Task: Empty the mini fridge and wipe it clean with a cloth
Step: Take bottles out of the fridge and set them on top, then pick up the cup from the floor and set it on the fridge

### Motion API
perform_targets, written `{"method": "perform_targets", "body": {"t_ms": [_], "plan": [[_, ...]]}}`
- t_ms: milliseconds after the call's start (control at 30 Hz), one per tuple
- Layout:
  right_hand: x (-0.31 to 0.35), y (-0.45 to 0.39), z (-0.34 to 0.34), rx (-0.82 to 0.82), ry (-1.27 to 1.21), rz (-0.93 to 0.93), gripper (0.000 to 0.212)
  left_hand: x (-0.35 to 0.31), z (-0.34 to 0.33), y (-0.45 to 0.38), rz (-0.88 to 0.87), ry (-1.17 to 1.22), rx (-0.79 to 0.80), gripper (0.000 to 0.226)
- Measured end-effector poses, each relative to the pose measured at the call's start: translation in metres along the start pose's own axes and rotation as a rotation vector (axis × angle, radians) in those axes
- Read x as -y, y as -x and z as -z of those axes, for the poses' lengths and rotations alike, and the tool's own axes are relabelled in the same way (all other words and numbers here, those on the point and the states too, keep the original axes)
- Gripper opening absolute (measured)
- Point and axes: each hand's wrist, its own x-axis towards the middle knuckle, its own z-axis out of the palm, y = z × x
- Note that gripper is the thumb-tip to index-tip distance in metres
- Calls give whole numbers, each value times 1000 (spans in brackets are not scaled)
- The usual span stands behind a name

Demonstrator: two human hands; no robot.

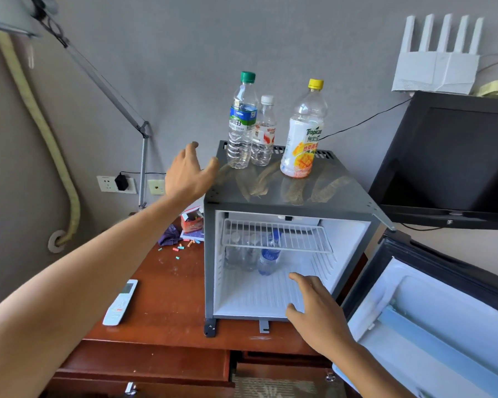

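Hands, two, bare, both empty. Right hand [318,311]: fingers spread apart, held at the open mouth of the mini fridge [288,196], low at the front edge of its white floor, gripping nothing. Left hand [189,175]: fingers loosely spread, raised beside the fridge's top left corner, thumb close to the green-capped bottle [242,122], not touching it.

Mini fridge: grey casing, white interior, standing on the counter [167,300]. Door [431,317] swung fully open to the right, white liner facing up. Wire shelf [276,235] in the upper part of the compartment, bare. Below it, at the back: one blue-capped bottle [269,257] with blue label, upright; to its left, two or so clear bottles, faint and hard to count.

Fridge top, dusty with smeared streaks: green-capped bottle, white-capped bottle [263,133] touching it on the right, yellow-capped juice bottle [302,133] standing apart at the right. All upright.

Counter, reddish wood, left of fridge: white remote control [120,303] near the front; purple cloth [171,235] crumpled near the back; small red box [191,221] open; coloured bits scattered beside them.

Surroundings: black screen [454,159] right of the fridge, white router [437,61] above it, wall socket with black plug [121,181] at left.
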Motion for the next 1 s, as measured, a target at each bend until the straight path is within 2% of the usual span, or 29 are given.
{"method": "perform_targets", "body": {"t_ms": [200, 367, 567, 767, 867, 1000], "plan": [[22, -13, -19, -38, 10, 170, 61, 44, 41, 92, -181, -187, -243, 69], [42, -17, -42, -53, 51, 330, 67, 63, 59, 198, -211, -339, -309, 72], [52, 9, -63, -52, 84, 501, 71, 62, 44, 325, -117, -518, -160, 81], [24, 64, -100, 68, 136, 609, 74, 54, 17, 456, 152, -602, 44, 90], [2, 96, -126, 129, 130, 591, 74, 57, -7, 512, 227, -629, 166, 93], [-29, 131, -168, 255, 138, 552, 76, 70, -44, 560, 292, -632, 243, 95]]}}
